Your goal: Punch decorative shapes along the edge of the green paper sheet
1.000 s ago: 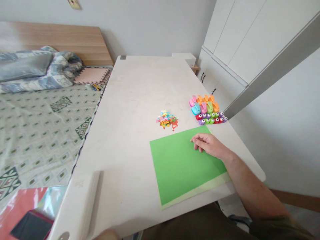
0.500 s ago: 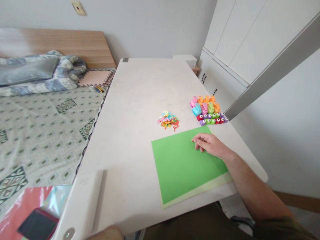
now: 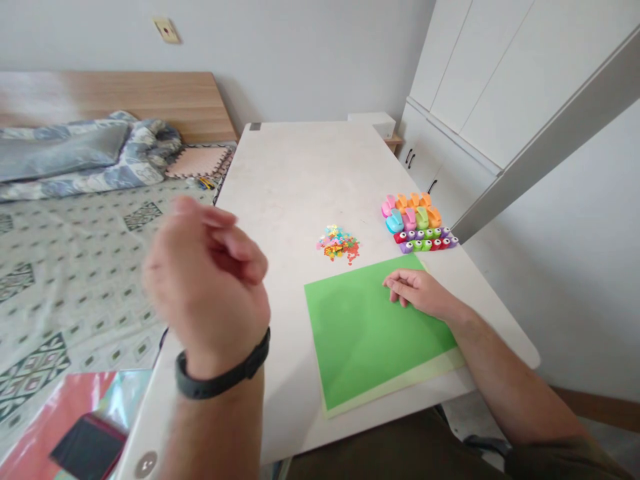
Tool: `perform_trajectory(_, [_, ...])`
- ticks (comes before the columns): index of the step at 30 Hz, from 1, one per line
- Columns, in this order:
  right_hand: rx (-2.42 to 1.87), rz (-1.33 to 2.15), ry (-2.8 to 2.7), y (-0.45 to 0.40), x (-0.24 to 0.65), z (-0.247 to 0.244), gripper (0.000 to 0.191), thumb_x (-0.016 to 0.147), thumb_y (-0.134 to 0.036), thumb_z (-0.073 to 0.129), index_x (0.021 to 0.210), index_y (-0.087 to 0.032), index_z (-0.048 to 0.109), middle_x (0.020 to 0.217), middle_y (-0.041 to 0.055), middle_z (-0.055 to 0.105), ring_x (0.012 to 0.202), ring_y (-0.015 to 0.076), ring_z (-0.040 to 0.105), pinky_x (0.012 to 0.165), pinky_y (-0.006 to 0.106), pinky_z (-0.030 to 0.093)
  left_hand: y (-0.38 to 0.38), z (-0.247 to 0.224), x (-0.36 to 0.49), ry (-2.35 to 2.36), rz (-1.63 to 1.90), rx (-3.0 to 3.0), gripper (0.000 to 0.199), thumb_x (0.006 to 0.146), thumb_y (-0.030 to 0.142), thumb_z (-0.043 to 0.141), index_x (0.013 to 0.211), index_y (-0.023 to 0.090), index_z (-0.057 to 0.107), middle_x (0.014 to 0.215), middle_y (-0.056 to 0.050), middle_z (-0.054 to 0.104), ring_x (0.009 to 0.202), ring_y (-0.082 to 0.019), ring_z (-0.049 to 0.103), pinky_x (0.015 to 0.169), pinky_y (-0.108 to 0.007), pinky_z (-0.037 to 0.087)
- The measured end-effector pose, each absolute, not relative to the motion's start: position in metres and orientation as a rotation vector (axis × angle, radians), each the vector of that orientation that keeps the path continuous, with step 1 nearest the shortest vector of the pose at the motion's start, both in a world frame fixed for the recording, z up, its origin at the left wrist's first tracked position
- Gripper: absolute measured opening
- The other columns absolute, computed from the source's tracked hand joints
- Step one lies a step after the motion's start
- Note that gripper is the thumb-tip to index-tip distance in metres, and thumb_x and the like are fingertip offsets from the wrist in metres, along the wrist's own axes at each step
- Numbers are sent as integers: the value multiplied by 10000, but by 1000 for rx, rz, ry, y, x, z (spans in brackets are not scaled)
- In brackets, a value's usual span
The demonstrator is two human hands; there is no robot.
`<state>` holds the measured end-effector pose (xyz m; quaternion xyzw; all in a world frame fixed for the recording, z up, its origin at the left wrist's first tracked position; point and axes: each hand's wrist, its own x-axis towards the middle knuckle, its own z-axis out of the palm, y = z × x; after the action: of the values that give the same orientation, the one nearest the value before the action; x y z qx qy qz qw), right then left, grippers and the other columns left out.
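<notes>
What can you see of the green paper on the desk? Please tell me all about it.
The green paper sheet is a flat, matte rectangle lying on a paler yellow-green sheet, which shows along its near edge. Both lie on the white desk, near the colourful craft punches. The right hand rests on its right part. It looks smooth, without creases.

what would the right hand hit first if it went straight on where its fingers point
Likely the heap of coloured paper cut-outs just past the green sheet under the hand; the line only grazes it, so it may miss.
</notes>
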<state>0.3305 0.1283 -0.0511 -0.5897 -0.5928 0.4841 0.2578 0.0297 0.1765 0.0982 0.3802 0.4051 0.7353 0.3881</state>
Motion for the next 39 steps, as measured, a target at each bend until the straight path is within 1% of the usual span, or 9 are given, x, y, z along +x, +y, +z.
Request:
perform_trajectory(1, [-1600,1312,-1610,128,331,-51,341,975,-503,562,1021,-187,681,826,53,745,608,129,600,585,272,467,178,87,36,1066,1814,1044,252,907,388,593,759,188,554,556,54,438,415,-72,367,349,-200,218])
perform_trajectory(3, [-1607,1323,-1593,129,331,-52,345,973,-512,561,1013,-191,682,820,50,742,602,129,597,576,271,463,180,58,44,1243,1493,1300,248,893,427,659,885,184,613,644,26,584,471,-83,487,411,-203,334])
perform_trajectory(6, [-1615,1345,-1557,129,331,-54,359,966,-530,567,1015,-193,681,824,50,742,601,131,596,570,273,464,183,14,36,1490,1021,1723,354,873,462,682,1109,201,651,845,-15,705,677,-137,645,587,-247,477])
perform_trajectory(8, [-1617,1340,-1559,128,330,-54,359,967,-531,566,1019,-195,681,830,50,744,608,134,603,579,277,471,185,-8,24,1583,778,1864,384,890,481,647,1156,205,652,936,-33,729,760,-164,678,675,-285,507])
perform_trajectory(11, [-1623,1324,-1586,128,330,-53,350,973,-525,561,1018,-199,681,829,47,746,614,137,611,590,283,477,187,-25,9,1663,549,1959,416,877,468,654,1190,194,652,1035,-55,731,803,-177,687,742,-313,511])
perform_trajectory(17, [-1617,1324,-1603,128,331,-54,366,974,-536,555,1020,-197,683,828,49,746,620,141,617,595,288,484,188,-32,4,1721,326,2054,470,829,461,705,1206,186,657,1104,-83,707,826,-195,683,787,-336,497])
perform_trajectory(29, [-1601,1316,-1602,127,332,-52,368,968,-541,561,1025,-201,688,832,50,748,620,141,618,593,283,478,189,-39,5,1662,288,2027,290,806,393,713,1023,201,698,904,-39,725,817,-201,666,734,-307,482])
perform_trajectory(36, [-1578,1396,-1515,126,334,-46,386,949,-560,580,1043,-198,677,840,59,740,624,134,600,466,233,370,190,-40,4,1655,301,2032,276,803,396,725,1004,207,706,905,-41,724,825,-202,667,726,-301,475])
perform_trajectory(39, [-1571,1435,-1491,125,335,-45,391,939,-561,595,1065,-200,678,857,68,740,635,138,603,447,229,355,190,-38,5,1659,288,2048,271,807,401,723,997,208,716,894,-46,715,810,-203,663,725,-306,470])
